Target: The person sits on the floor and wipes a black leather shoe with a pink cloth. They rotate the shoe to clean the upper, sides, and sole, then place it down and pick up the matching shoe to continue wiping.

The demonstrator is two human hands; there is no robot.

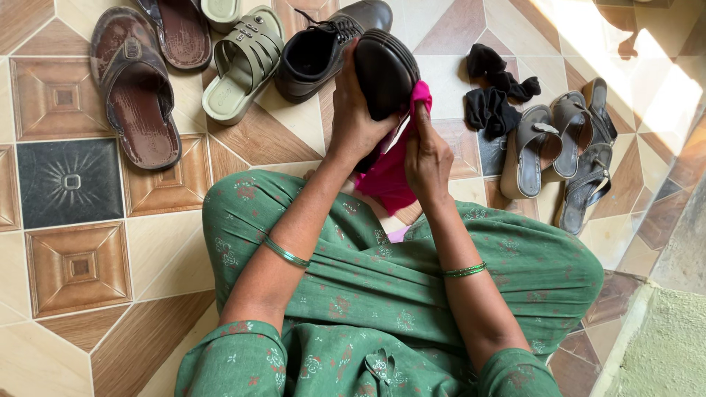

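Counted on the tiled floor (pixel 73 309): two black shoes, one held (pixel 386 70) and one lying far (pixel 316 51); two brown sandals (pixel 140 88); two green sandals (pixel 243 62); three grey heeled sandals at right (pixel 533 151); two black socks (pixel 493 110); one pink cloth (pixel 393 173).

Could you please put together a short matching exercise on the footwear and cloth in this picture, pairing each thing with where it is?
Things:
1. black shoe
2. pink cloth
3. brown sandals
4. black socks

Places:
A. lying on the tiles at the upper left
B. held sole-up in the left hand
C. on the floor between the held shoe and the grey wedge sandals
D. pressed against the shoe by the right hand

Pairs: 1-B, 2-D, 3-A, 4-C
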